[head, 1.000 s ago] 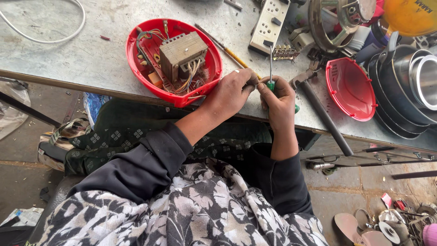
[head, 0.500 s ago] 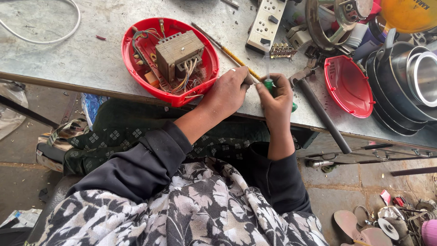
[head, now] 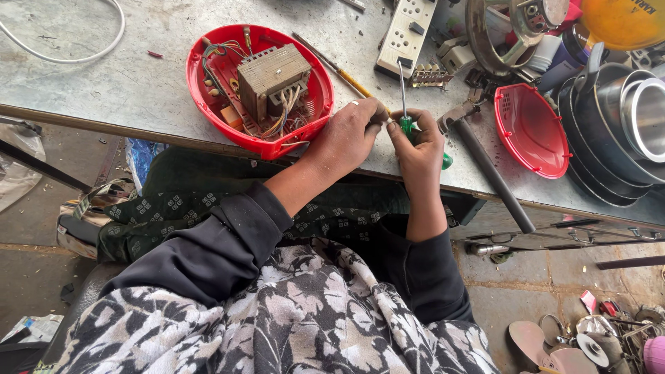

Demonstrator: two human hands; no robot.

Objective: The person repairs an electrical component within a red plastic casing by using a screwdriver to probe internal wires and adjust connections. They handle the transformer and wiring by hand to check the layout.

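I see my right hand (head: 419,149) wrapped tight around a green-handled screwdriver (head: 405,104) with its thin metal tip pointing up, just beside the open red plastic shell (head: 208,104) on the grey metal table (head: 104,90), while my left hand (head: 350,135) pinches something too small to tell.

Both arms are covered by long black sleeves (head: 228,242), pushed up so that the forearms are left bare. Over the chest a black-and-white garment (head: 277,318) printed with large leaves and flowers is worn. The lap is covered by dark green cloth (head: 228,208) patterned with small pale squares. A thin ring (head: 354,102) is seen on a finger of the left hand (head: 346,135); the right hand (head: 419,149) is bare.
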